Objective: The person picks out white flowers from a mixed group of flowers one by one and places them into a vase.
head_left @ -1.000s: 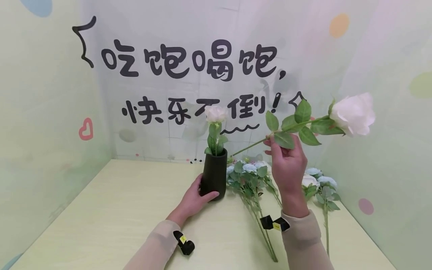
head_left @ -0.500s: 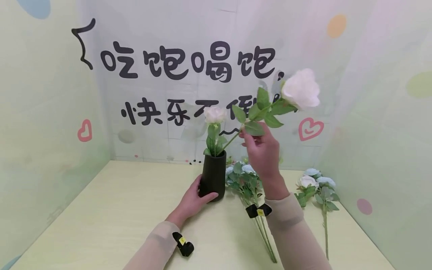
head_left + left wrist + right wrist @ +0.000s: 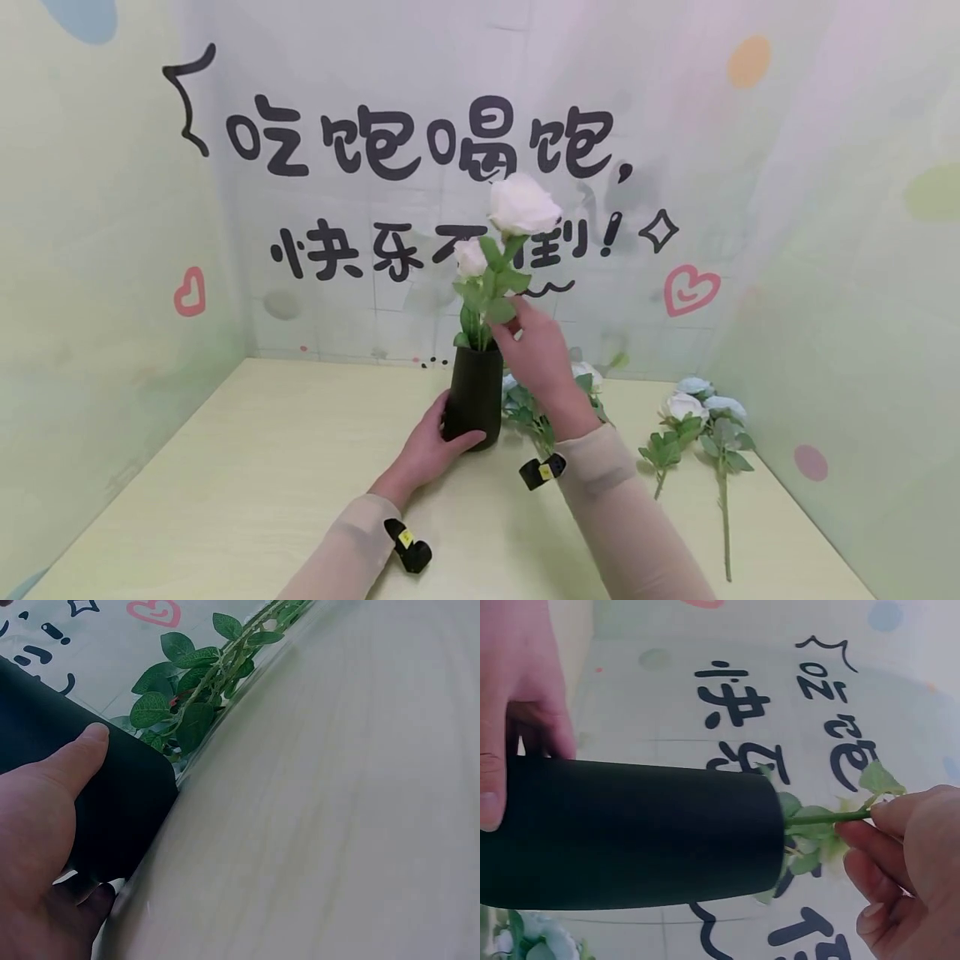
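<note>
Head: on the counter [image 3: 247,483], the left hand [image 3: 426,443] is gripping the vase [image 3: 476,396]; toward 2 o'clock, the right hand [image 3: 538,350] is pinching the rose [image 3: 523,205], seemingly inserting it. Left wrist: leaves [image 3: 196,724] are lying toward the vase's 2 o'clock. Right wrist: the stem [image 3: 817,819] is leading from the vase toward 3 o'clock; the next move is probably calling for lowering, then release.

Black vase [image 3: 474,396]; white rose [image 3: 525,204], green leaves [image 3: 513,280]; beige sleeves [image 3: 630,512]; pale yellow table [image 3: 247,475].
</note>
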`<action>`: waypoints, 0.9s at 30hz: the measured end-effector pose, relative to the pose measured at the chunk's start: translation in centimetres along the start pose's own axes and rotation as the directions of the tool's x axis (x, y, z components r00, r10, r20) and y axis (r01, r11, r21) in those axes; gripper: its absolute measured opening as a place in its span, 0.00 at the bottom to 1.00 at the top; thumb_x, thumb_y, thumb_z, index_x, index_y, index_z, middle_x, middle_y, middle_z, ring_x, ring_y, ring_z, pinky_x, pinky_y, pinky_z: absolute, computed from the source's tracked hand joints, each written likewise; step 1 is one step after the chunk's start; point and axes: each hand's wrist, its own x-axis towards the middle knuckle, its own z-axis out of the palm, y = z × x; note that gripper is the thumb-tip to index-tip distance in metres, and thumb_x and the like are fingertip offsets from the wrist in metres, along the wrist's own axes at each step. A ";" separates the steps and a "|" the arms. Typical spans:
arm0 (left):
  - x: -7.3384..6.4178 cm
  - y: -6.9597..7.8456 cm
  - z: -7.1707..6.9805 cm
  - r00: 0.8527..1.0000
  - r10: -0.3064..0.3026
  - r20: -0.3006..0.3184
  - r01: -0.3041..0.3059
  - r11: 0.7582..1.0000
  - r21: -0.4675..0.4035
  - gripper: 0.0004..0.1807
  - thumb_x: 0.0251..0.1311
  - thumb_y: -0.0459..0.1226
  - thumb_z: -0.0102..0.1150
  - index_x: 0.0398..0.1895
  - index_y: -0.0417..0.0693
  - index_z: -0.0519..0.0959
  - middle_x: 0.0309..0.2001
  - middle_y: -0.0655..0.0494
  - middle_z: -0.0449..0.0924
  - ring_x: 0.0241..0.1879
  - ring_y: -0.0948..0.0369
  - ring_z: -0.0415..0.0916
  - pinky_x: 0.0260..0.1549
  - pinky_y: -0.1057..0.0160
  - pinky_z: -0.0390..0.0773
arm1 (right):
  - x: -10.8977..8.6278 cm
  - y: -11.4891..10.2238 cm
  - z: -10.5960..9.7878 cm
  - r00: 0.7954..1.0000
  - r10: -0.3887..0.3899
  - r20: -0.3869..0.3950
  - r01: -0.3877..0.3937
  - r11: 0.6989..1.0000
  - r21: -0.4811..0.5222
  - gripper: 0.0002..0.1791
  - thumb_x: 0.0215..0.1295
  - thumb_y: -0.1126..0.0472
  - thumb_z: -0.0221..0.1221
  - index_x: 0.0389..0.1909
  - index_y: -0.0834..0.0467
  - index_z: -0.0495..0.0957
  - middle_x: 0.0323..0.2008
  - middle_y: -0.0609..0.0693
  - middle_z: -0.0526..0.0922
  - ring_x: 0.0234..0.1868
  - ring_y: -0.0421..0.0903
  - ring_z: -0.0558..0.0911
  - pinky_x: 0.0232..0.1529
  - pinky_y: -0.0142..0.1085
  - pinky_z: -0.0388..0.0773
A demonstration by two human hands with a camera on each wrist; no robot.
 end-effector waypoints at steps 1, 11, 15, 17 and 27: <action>0.0 0.0 0.0 1.000 -0.002 0.000 0.002 1.000 0.003 0.53 0.68 0.53 0.76 0.88 0.47 0.58 0.81 0.41 0.68 0.79 0.41 0.69 0.78 0.35 0.70 | 0.0 0.1 0.3 1.000 -0.010 0.011 0.010 1.000 -0.017 0.12 0.80 0.58 0.62 0.54 0.60 0.83 0.36 0.56 0.89 0.34 0.53 0.85 0.36 0.45 0.82; -0.1 -0.1 0.1 1.000 -0.009 -0.011 0.009 1.000 0.010 0.55 0.68 0.55 0.76 0.88 0.45 0.57 0.82 0.39 0.66 0.81 0.40 0.67 0.79 0.35 0.68 | -0.5 0.6 1.3 0.994 -0.024 0.107 0.034 0.995 -0.095 0.04 0.76 0.62 0.61 0.39 0.56 0.81 0.27 0.51 0.84 0.30 0.49 0.79 0.36 0.43 0.79; -0.1 -0.1 0.0 1.000 -0.005 -0.015 0.005 1.000 0.014 0.54 0.68 0.55 0.76 0.88 0.44 0.57 0.82 0.38 0.66 0.81 0.39 0.67 0.79 0.35 0.68 | -0.6 0.5 1.2 0.991 0.001 0.134 0.015 0.992 -0.122 0.04 0.75 0.62 0.63 0.39 0.57 0.84 0.32 0.52 0.88 0.34 0.51 0.84 0.39 0.45 0.83; -0.1 -0.1 0.0 1.000 -0.005 -0.016 0.005 1.000 0.016 0.55 0.68 0.55 0.76 0.88 0.44 0.57 0.82 0.38 0.66 0.81 0.40 0.67 0.79 0.35 0.68 | -0.7 0.4 1.2 0.989 0.020 0.143 -0.002 0.992 -0.126 0.05 0.75 0.61 0.64 0.42 0.58 0.87 0.37 0.53 0.91 0.38 0.52 0.87 0.42 0.48 0.86; -0.3 0.1 0.1 1.000 0.001 -0.016 0.000 1.000 0.022 0.53 0.68 0.56 0.76 0.87 0.47 0.59 0.81 0.40 0.69 0.79 0.41 0.69 0.77 0.35 0.70 | -1.1 0.4 1.5 0.995 0.047 0.090 -0.036 0.991 -0.125 0.09 0.79 0.57 0.66 0.47 0.58 0.87 0.39 0.54 0.88 0.37 0.51 0.84 0.39 0.45 0.83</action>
